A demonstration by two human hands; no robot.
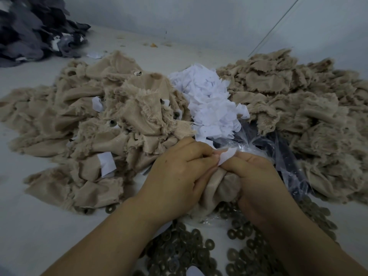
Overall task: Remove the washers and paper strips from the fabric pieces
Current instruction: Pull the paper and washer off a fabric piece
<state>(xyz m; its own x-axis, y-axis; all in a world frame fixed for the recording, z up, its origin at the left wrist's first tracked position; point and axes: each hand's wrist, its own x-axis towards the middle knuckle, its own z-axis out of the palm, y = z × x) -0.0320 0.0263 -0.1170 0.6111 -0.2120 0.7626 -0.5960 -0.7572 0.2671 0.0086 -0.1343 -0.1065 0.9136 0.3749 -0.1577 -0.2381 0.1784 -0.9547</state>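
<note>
Both hands, left hand (175,172) and right hand (253,180), grip one fabric piece (219,186), fingers apparently pinching its paper strip (227,155) at twelve o'clock to pull it free.

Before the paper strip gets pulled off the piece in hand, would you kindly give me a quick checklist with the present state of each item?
1. Paper strip pinched between both hands: ok; it sticks up where the fingers meet.
2. Fabric piece held firmly: ok; left hand and right hand both grip it.
3. Washer on this piece already off: cannot tell; the hands hide that spot.
4. Paper pile within easy drop: ok; it lies just beyond the hands.
5. Loose washers kept apart from unprocessed fabric: ok; they lie near the person, under the forearms.
6. Plastic bag clear of the hands: not ok; it lies against the right hand.
</note>
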